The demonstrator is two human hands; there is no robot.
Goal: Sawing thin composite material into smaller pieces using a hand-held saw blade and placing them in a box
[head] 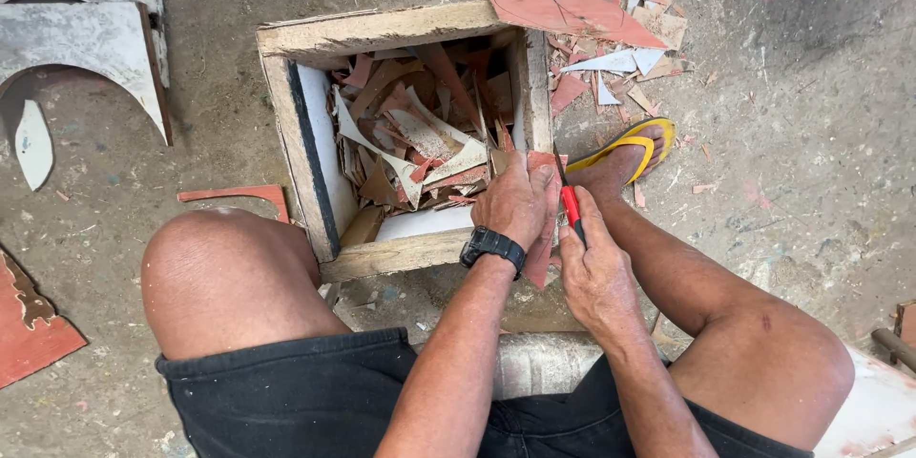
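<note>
Right hand (593, 272) scores tile piece (542, 229) in left grip (515, 202).

The box (401, 31) is rough, unfinished wood, weathered and dusty, with one inner wall painted a dull white. The offcuts (420, 134) inside it look like thin, stiff sheet material, matt terracotta red on one face and pale beige on the other. The strip (544, 219) under the left hand (515, 202) has the same matt red face. The cutter (571, 205) in the right hand (596, 272) has a glossy red plastic body. The floor (801, 95) is rough grey concrete. The sandal (637, 141) is smooth yellow rubber.
</note>
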